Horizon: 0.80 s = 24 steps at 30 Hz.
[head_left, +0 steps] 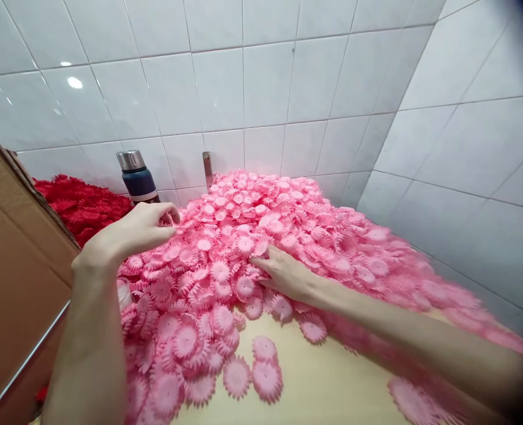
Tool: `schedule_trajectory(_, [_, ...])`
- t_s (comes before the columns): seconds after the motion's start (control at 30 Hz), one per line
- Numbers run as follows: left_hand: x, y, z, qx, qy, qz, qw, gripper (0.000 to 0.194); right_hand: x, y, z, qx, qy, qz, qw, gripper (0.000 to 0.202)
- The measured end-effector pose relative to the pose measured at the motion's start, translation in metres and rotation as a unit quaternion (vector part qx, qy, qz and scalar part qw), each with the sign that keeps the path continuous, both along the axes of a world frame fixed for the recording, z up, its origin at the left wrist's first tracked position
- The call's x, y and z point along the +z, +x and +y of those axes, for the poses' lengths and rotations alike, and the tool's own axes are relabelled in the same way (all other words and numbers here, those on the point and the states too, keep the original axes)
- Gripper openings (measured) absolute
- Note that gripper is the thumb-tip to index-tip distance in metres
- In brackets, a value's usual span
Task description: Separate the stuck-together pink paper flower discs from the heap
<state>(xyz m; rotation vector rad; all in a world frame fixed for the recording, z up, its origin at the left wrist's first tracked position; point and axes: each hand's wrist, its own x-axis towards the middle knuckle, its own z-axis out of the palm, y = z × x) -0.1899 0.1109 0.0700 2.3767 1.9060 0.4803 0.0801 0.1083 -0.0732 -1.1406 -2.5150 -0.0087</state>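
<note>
A large heap of pink, scallop-edged flower discs (220,271) covers the table, each disc with a small dot or hole at its centre. My left hand (137,227) hovers over the heap's left side, wrist bent, fingers loosely curled and thumb held apart from them. No disc shows in it. Reaching in from the right, my right hand (283,271) lies on the middle of the heap. Its fingers are stretched and apart, the tips touching discs; one pale pink disc (261,248) stands right against them. Whether it is gripped is unclear.
A dark blue bottle (138,180) with a steel cap stands behind my left hand, by a red heap of similar pieces (87,203). A cardboard box (18,254) borders the left. White tiled walls (268,82) close off the back and right. Loose discs (267,379) lie on the pale tabletop (323,389).
</note>
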Motion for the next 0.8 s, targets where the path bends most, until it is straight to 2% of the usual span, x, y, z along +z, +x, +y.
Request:
schedule_trajectory(0.1, [0.002, 0.000, -0.002, -0.008, -0.035, 0.022, 0.999, 0.026, 0.024, -0.001, 0.008, 0.007, 0.009, 0.050, 0.999, 0.023])
schedule_trajectory(0.2, [0.004, -0.001, -0.002, 0.003, -0.039, 0.026, 0.999, 0.027, 0.059, -0.004, 0.024, 0.012, 0.032, 0.147, 0.989, 0.030])
schedule_trajectory(0.3, [0.004, -0.004, -0.002, 0.003, -0.045, 0.028, 0.999, 0.027, 0.094, -0.012, 0.056, -0.001, 0.083, 0.211, 0.974, 0.030])
schedule_trajectory(0.4, [0.004, -0.005, -0.002, 0.003, -0.045, 0.041, 0.998, 0.028, 0.119, -0.026, 0.101, -0.067, 0.125, 0.199, 0.970, 0.038])
schedule_trajectory(0.47, [0.004, -0.006, -0.002, 0.006, -0.047, 0.047, 0.998, 0.028, 0.129, -0.035, 0.128, -0.107, 0.060, 0.137, 0.983, 0.057])
schedule_trajectory(0.5, [0.004, -0.006, -0.002, 0.005, -0.051, 0.047, 0.998, 0.028, 0.133, -0.039, 0.139, -0.103, 0.033, 0.117, 0.987, 0.070])
schedule_trajectory(0.57, [0.004, -0.007, -0.002, 0.004, -0.056, 0.043, 0.998, 0.028, 0.139, -0.045, 0.152, -0.093, -0.009, 0.082, 0.992, 0.082])
schedule_trajectory(0.67, [0.004, -0.007, -0.002, 0.003, -0.050, 0.041, 0.998, 0.028, 0.149, -0.045, 0.153, -0.070, -0.058, 0.036, 0.995, 0.078])
schedule_trajectory(0.8, [0.002, -0.006, 0.001, -0.001, -0.053, 0.044, 0.998, 0.028, 0.167, -0.032, 0.135, -0.033, -0.115, -0.013, 0.993, 0.063])
